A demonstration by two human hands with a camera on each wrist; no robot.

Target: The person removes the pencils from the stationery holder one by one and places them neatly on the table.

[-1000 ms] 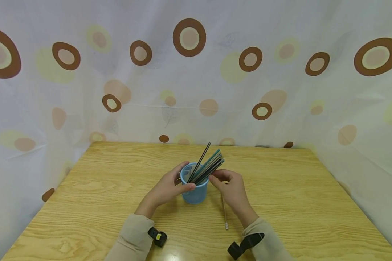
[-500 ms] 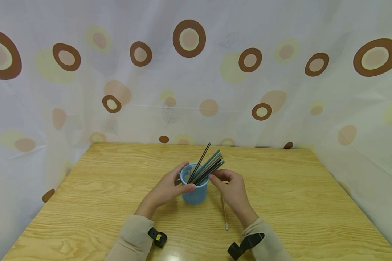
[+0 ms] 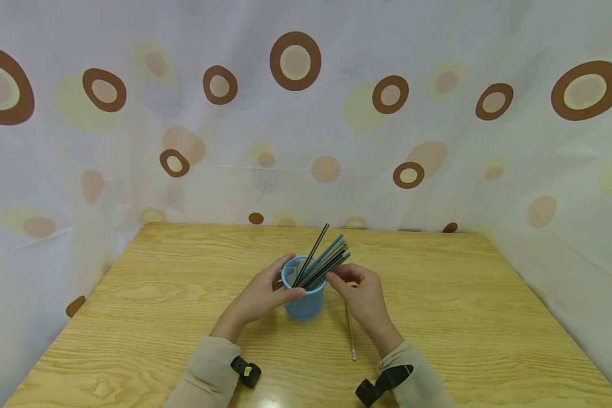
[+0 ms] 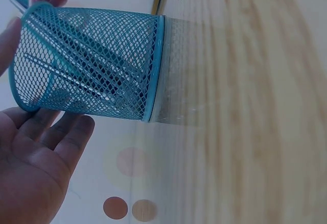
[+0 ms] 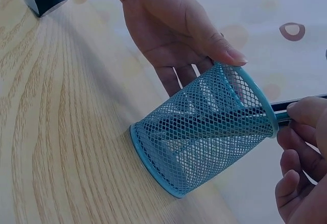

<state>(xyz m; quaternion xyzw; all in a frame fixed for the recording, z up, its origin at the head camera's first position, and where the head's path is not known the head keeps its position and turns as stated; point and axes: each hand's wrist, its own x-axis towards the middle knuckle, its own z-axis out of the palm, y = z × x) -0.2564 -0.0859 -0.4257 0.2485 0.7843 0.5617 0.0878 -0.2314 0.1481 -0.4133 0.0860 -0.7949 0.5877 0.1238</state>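
Left hand (image 3: 260,292) holds the upright blue mesh cup (image 3: 304,306) near its top; right hand (image 3: 364,293) pinches pencils (image 3: 328,263) leaning inside it, seemingly settling them; the next move calls for a steady cup; a loose pencil (image 3: 351,333) lies nearby on the wood-grain table (image 3: 143,306); spotted cloth (image 3: 306,124) hangs behind

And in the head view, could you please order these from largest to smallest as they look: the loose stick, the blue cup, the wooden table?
1. Wooden table, by far the largest
2. Blue cup
3. Loose stick, thin and partly hidden, but clearly smallest in visible area
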